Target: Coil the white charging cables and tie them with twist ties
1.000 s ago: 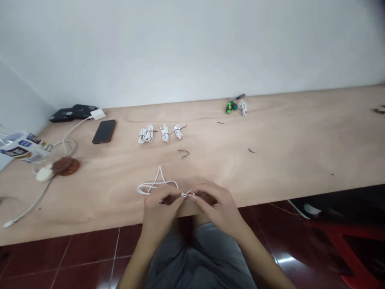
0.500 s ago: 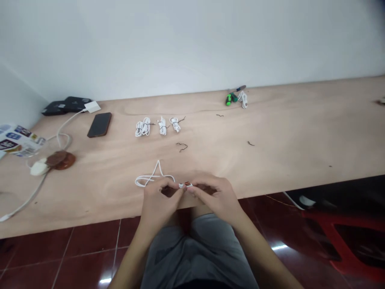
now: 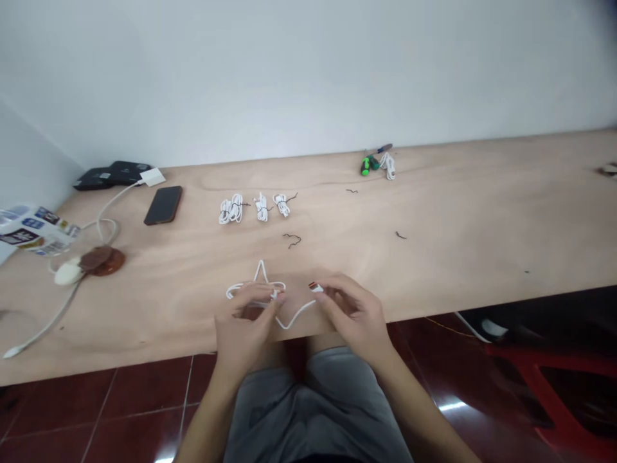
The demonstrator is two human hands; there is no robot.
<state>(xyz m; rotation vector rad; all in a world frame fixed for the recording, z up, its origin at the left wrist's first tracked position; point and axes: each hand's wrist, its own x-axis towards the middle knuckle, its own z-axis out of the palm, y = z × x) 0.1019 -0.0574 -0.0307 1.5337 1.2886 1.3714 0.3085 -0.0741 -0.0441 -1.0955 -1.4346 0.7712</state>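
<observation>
Two legs in grey shorts point(image 3: 318, 399) are nearest, below the front edge of the table point(image 3: 457, 212). Just above that edge, the left hand point(image 3: 242, 326) pinches a small white piece point(image 3: 275, 294) between thumb and fingertips. The right hand point(image 3: 359, 318) grips a white plug point(image 3: 316, 288) the same way, its orange-red stripe showing; piece and plug are apart. A white cable point(image 3: 286, 328) lies on the table by the left hand, with one strand dipping between the hands. Beyond are three loose dark ties point(image 3: 292, 236), then four white bundles point(image 3: 261, 208) in a row, with a phone point(image 3: 164, 205) to their left. Farthest, near the wall point(image 3: 308, 77), are a green-handled screwdriver point(image 3: 365, 166) and another coiled cable point(image 3: 388, 166).
</observation>
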